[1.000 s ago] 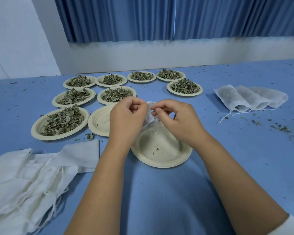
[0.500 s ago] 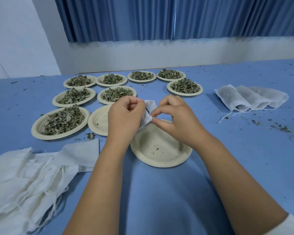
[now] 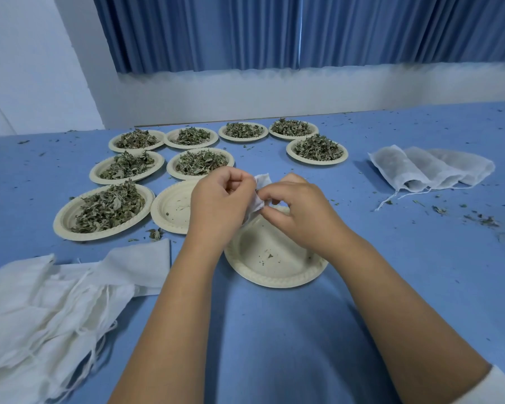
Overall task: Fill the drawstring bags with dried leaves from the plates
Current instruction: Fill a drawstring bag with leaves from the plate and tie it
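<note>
Both hands up over the near empty plate (image 3: 277, 279), mid surface (image 3: 274, 345); left hand (image 3: 219, 205) has fingers curled, gripping one side of a small white drawstring bag (image 3: 260, 196); right hand (image 3: 298, 211) pinches the other side with thumb and fingertips, other fingers curled; bag is bunched between the two hands, held above the plate's far edge, top corner sticking up, contents cannot tell; near plate has only a few leaf crumbs; second empty plate (image 3: 169, 205) just left of it, partly behind the left hand; eight leaf plates (image 3: 62, 228) heaped with dried leaves (image 3: 108, 208) sit beyond and to the left: four in a back row, one far right, two in the middle, one big one front left; loose pile of flat white bags (image 3: 41, 310) with tangled strings at near left; three more white bags (image 3: 420, 170) overlapped at far right, strings trailing toward the near side; leaf bits scattered over the blue surface, most at right; blue curtain (image 3: 274, 30) on the wall behind
</note>
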A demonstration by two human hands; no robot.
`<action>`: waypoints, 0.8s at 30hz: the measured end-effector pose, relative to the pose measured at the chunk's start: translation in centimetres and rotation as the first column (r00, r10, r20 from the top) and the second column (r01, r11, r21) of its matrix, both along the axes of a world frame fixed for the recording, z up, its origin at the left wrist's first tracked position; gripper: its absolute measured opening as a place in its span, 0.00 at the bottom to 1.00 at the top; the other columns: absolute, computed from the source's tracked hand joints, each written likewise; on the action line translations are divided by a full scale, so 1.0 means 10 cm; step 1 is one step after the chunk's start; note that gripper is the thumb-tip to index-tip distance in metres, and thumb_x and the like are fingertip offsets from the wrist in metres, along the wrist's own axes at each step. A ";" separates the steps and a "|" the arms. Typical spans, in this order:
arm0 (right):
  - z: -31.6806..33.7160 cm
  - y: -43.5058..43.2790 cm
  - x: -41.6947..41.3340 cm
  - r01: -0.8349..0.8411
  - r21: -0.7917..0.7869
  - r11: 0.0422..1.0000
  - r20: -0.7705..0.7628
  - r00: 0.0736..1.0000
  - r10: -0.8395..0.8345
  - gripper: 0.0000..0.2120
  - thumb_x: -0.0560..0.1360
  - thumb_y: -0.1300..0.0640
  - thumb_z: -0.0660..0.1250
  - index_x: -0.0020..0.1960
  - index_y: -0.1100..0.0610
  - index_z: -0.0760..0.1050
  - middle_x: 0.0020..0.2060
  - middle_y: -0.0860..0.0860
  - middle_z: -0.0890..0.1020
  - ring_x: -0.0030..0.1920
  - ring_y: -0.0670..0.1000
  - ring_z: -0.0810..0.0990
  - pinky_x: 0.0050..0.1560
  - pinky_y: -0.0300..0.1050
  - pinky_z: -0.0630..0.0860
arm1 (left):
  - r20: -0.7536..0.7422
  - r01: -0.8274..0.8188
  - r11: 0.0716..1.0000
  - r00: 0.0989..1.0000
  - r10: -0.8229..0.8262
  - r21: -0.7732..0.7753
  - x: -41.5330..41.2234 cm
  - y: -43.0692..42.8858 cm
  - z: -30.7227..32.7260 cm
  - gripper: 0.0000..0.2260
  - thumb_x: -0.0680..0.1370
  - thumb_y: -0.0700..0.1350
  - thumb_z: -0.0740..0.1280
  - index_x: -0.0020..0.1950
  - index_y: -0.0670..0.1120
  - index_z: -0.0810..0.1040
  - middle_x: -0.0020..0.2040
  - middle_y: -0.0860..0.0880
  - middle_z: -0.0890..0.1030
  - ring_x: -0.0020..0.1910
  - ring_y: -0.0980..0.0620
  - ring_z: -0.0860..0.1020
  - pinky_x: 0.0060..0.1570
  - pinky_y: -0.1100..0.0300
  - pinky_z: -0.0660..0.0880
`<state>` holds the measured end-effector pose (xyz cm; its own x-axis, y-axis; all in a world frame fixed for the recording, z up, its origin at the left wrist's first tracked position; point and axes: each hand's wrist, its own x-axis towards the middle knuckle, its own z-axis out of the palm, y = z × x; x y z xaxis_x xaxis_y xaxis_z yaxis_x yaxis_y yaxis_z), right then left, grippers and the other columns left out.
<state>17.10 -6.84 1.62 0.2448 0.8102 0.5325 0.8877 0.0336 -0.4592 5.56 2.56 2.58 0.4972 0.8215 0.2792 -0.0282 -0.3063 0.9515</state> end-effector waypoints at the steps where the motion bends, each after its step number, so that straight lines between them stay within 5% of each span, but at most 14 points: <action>1: 0.00 0.00 -0.01 -0.017 -0.038 0.999 -0.033 0.999 0.016 0.05 0.74 0.61 0.68 0.47 0.53 0.80 0.35 0.38 0.73 0.44 0.42 0.68 0.44 0.30 0.65 | -0.009 0.016 1.000 1.000 -0.016 0.003 0.00 0.00 0.00 0.05 0.76 0.41 0.67 0.42 0.48 0.80 0.31 0.51 0.78 0.27 0.57 0.73 0.30 0.62 0.70; 7: -0.05 0.01 -0.03 -0.115 -0.248 0.962 -0.121 0.989 0.087 0.03 0.74 0.61 0.65 0.46 0.54 0.74 0.41 0.51 0.75 0.45 0.41 0.67 0.41 0.32 0.64 | 0.015 0.128 0.991 0.992 -0.127 -0.036 -0.01 -0.03 0.03 0.05 0.78 0.37 0.65 0.44 0.43 0.79 0.29 0.54 0.78 0.24 0.62 0.73 0.29 0.70 0.71; 11: -0.03 0.01 0.00 -0.016 -0.022 1.000 -0.060 0.998 0.015 0.05 0.71 0.61 0.70 0.44 0.52 0.77 0.36 0.43 0.74 0.42 0.43 0.69 0.43 0.39 0.67 | 0.023 0.050 0.998 0.999 -0.049 -0.038 0.03 -0.03 0.02 0.06 0.77 0.41 0.66 0.41 0.49 0.80 0.32 0.53 0.80 0.33 0.55 0.78 0.37 0.58 0.77; 16: -0.01 0.00 0.03 -0.022 0.091 0.996 -0.072 0.997 0.029 0.13 0.70 0.59 0.72 0.54 0.50 0.81 0.52 0.41 0.77 0.47 0.42 0.72 0.50 0.35 0.69 | 0.037 0.020 0.998 0.999 -0.018 -0.059 0.01 -0.03 0.04 0.03 0.71 0.48 0.67 0.39 0.51 0.80 0.35 0.48 0.81 0.36 0.47 0.79 0.45 0.42 0.80; 19: -0.03 0.02 0.01 -0.039 0.019 0.999 0.014 0.999 0.039 0.08 0.73 0.58 0.69 0.50 0.50 0.82 0.49 0.37 0.80 0.48 0.52 0.71 0.52 0.42 0.70 | 0.025 0.051 0.996 0.998 -0.049 -0.075 0.00 -0.02 0.03 0.05 0.75 0.44 0.67 0.40 0.51 0.80 0.38 0.47 0.83 0.39 0.48 0.82 0.38 0.48 0.82; 24: -0.07 0.04 -0.04 -0.073 -0.094 0.993 -0.025 0.997 0.071 0.05 0.75 0.59 0.66 0.44 0.53 0.81 0.42 0.43 0.82 0.48 0.53 0.69 0.54 0.45 0.69 | 0.067 0.119 0.991 0.991 -0.115 -0.059 0.01 -0.07 0.03 0.07 0.78 0.35 0.62 0.44 0.44 0.77 0.31 0.49 0.79 0.22 0.60 0.74 0.22 0.68 0.69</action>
